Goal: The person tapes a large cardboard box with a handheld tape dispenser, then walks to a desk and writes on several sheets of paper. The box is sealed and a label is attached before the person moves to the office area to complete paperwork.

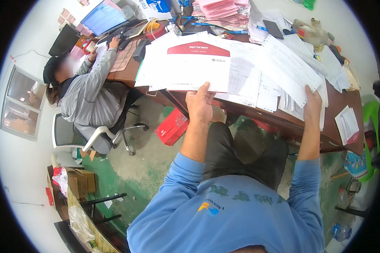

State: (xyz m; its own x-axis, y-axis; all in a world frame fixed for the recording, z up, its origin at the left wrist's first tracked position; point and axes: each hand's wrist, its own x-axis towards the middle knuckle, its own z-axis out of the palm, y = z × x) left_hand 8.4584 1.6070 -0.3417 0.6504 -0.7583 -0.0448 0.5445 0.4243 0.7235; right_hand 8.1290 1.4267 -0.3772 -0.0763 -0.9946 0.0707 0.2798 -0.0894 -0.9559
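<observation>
My left hand [200, 102] grips the near edge of a white envelope [198, 71] with a red flap and printed writing, thumb on top. Behind the envelope, white sheets with perforated edges [160, 50] stick out on the left. In my right hand [313, 104] is a printed sheet with perforated edges [288, 68], pinched at its near right corner and slanting to the left. Between the two hands, more printed forms [245, 76] lie on the brown desk [342, 101].
A stack of pink papers [220, 12] and a smartphone [273, 29] occupy the desk's far side. Another envelope [347, 125] rests near the right edge. At left, a co-worker [88, 91] sits by a monitor [104, 19]. A red box [172, 127] is on the floor.
</observation>
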